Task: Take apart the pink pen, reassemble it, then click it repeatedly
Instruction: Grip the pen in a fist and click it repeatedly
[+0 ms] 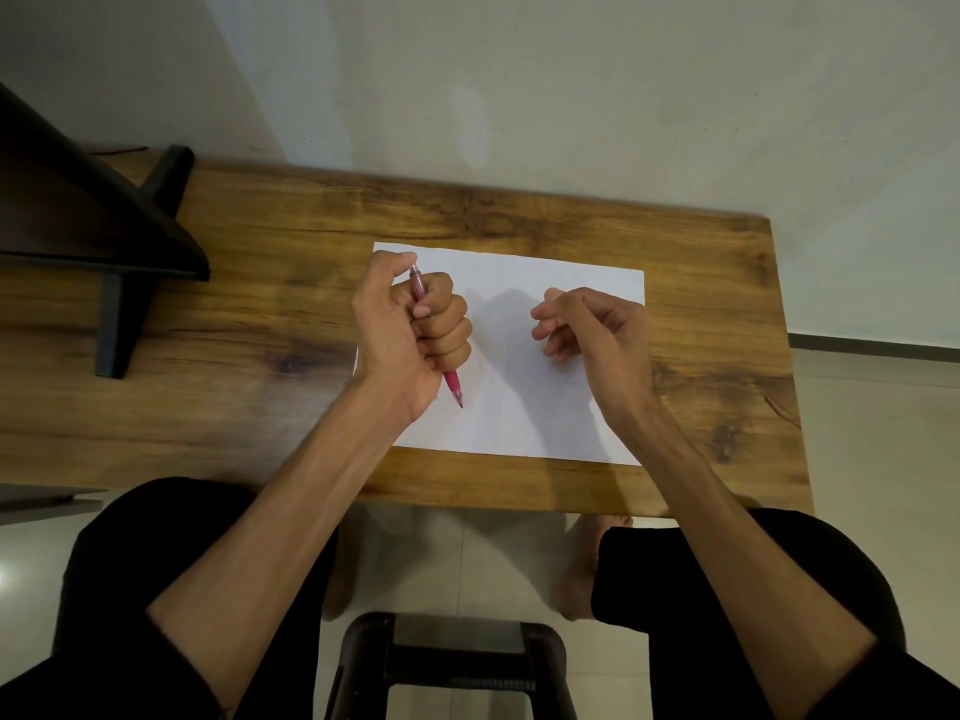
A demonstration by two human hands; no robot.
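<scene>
My left hand (410, 324) is closed in a fist around the pink pen (453, 385), held over the left part of a white sheet of paper (511, 423). The pen looks whole: its tip pokes out below the fist, and its button end shows under my thumb at the top. My right hand (587, 327) hovers over the right part of the sheet with fingers loosely curled and nothing in it.
The paper lies on a wooden table (519, 215). A black monitor with its stand (119, 304) is at the left. A black stool (457, 662) and my legs are below the table's near edge.
</scene>
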